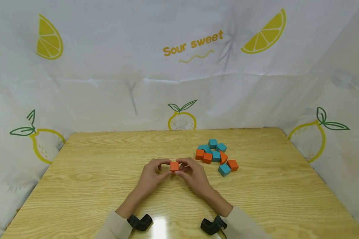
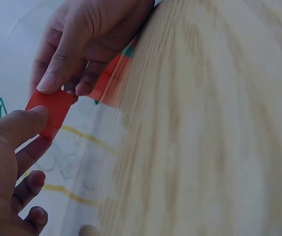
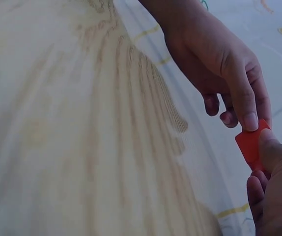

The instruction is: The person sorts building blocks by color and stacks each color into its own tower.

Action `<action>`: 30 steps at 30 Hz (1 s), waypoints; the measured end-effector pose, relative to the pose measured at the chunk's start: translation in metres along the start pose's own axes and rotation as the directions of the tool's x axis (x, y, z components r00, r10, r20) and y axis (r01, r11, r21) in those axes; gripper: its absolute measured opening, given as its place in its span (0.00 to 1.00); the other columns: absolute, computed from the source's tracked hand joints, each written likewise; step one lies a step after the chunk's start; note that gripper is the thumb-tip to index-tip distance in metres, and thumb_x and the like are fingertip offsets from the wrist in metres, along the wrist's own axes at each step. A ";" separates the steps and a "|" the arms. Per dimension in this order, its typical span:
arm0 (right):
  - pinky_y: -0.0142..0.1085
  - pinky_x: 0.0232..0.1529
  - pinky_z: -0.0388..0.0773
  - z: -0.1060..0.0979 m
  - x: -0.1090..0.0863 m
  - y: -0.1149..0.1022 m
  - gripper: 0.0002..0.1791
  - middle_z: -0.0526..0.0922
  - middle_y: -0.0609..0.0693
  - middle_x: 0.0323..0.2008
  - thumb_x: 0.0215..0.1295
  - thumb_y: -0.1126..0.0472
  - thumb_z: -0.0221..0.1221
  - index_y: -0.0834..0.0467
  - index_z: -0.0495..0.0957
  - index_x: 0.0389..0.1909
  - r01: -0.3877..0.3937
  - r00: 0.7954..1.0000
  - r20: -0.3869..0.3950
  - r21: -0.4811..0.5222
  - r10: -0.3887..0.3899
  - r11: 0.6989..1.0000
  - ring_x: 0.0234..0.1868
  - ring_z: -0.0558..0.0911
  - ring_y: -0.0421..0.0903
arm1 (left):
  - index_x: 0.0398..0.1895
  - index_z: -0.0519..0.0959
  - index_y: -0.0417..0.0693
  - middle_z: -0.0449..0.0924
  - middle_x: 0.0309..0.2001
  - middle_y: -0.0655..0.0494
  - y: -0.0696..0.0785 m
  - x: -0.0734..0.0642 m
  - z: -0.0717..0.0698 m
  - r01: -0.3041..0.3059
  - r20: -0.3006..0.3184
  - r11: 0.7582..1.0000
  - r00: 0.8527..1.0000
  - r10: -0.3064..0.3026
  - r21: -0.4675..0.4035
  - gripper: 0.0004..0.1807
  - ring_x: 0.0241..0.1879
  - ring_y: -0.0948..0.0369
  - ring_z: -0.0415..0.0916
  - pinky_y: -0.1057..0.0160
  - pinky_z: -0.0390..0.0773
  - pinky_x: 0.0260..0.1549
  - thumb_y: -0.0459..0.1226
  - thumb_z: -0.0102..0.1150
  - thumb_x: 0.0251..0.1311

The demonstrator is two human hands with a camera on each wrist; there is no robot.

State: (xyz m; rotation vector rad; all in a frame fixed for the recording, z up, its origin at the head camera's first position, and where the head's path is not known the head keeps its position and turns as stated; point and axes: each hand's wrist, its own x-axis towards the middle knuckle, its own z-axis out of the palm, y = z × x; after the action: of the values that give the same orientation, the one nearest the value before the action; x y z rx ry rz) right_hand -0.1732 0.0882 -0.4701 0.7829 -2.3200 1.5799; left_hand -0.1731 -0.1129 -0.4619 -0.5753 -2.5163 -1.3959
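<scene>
Left hand [image 1: 151,175] and right hand [image 1: 196,176] pinch orange cube [image 1: 174,166] from opposite sides, over desk [image 1: 101,179]. Cube likely light, stiff, sturdy, perhaps slightly slippery; flat opposite faces should give best hold.

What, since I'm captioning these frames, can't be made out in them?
Head view: the left and right faces of the held orange cube, covered by the left hand and right hand.
Head view: the lower part of the leftmost blue piece, behind a front orange cube.
Left wrist view: the orange shapes, blurred and partly behind the right hand.
Right wrist view: part of the right hand, cut off by the right edge.
</scene>
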 end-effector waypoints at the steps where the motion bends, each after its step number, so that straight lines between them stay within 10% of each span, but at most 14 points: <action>1: 0.41 0.41 0.78 0.002 0.002 0.001 0.21 0.78 0.54 0.39 0.58 0.65 0.65 0.59 0.77 0.54 0.004 1.000 0.001 0.001 -0.004 1.000 0.40 0.79 0.51 | 0.49 0.82 0.56 0.80 0.40 0.63 -0.002 0.000 -0.002 0.004 -0.002 1.000 1.000 -0.004 -0.003 0.19 0.31 0.60 0.64 0.62 0.62 0.29 0.35 0.71 0.51; 30: 0.36 0.39 0.77 0.050 0.036 -0.005 0.21 0.80 0.52 0.43 0.59 0.59 0.66 0.55 0.78 0.54 -0.101 0.992 0.066 -0.039 0.104 0.994 0.39 0.79 0.46 | 0.51 0.82 0.56 0.70 0.30 0.59 -0.036 -0.003 -0.050 0.061 -0.017 0.995 0.998 -0.060 0.074 0.21 0.30 0.60 0.61 0.62 0.62 0.27 0.39 0.71 0.51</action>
State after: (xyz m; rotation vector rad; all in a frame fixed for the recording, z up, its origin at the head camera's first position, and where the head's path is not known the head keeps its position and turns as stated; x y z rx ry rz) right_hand -0.1953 0.0304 -0.4692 0.7314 -2.4670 1.5711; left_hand -0.1862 -0.1733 -0.4638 -0.4763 -2.5816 -1.3149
